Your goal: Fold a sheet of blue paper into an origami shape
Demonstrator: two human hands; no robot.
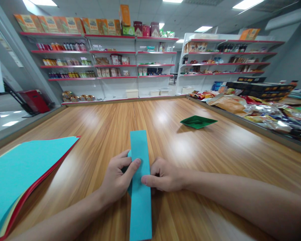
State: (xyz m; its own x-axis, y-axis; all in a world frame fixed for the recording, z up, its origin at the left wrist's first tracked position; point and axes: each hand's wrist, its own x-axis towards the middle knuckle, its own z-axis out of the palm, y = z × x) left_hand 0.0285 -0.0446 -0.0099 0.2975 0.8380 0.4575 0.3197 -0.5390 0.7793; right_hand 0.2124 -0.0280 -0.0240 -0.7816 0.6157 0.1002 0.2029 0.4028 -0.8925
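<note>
A long strip of folded light-blue paper [140,214] stands out lengthwise in front of me, just above the wooden table. My left hand [119,175] grips its left edge, thumb lying on the face and fingers curled behind, where a bit of blue paper shows. On the other edge, slightly lower, my right hand [165,175] pinches the strip with its thumb on top; its other fingers are bent and partly hidden. Farther off to the right rests a green folded paper boat [198,122].
A stack of coloured paper sheets [32,164], blue on top with red beneath, lies at the left. Packaged snacks [261,110] and black boxes [261,89] crowd the right side beyond the table's raised edge [243,118]. Stocked shelves [115,52] stand behind.
</note>
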